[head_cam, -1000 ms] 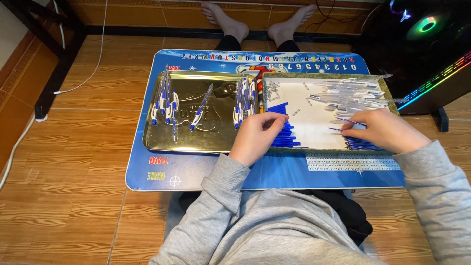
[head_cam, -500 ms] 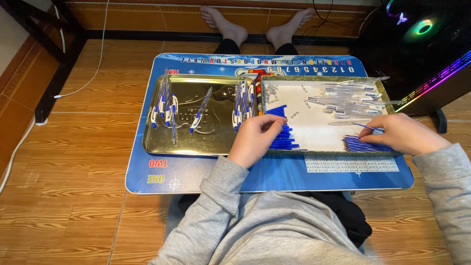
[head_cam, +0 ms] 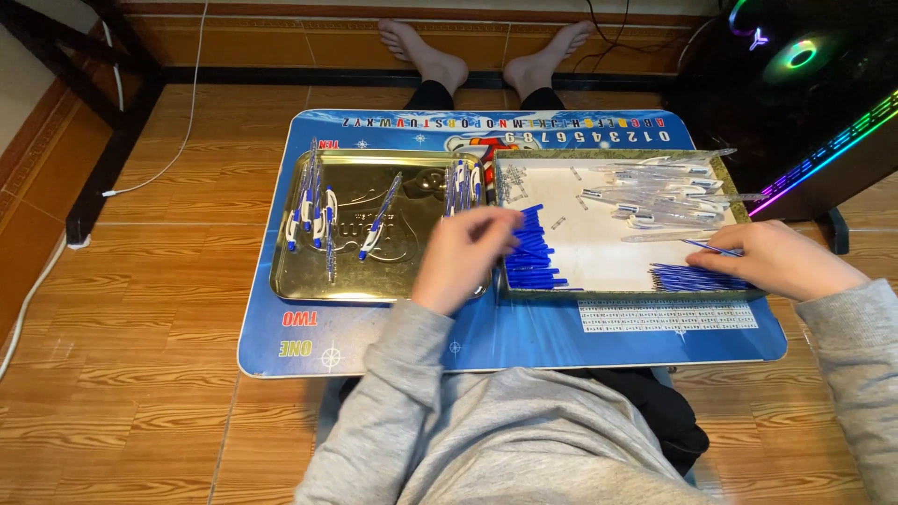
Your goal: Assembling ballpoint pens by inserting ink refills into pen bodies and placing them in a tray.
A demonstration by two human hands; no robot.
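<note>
Right now I see the left hand [head_cam: 465, 254] hovering over the seam between the shiny gold metal tray [head_cam: 348, 281] and the shallow white-floored box [head_cam: 599, 262], fingers loosely curled beside the stack of blue pen caps [head_cam: 535, 251]; whether it holds anything I cannot tell. Over at the box's near corner, the right hand [head_cam: 778, 260] pinches one thin blue ink refill [head_cam: 703, 246] above the refill heap [head_cam: 697, 278]. Assembled blue-and-white pens [head_cam: 318, 208] lie in the gold tray.

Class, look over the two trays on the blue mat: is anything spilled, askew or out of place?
Nothing is spilled. In the gold tray one pen lies slanted while the others run straight. In the white tray, small springs lie scattered loose.
</note>
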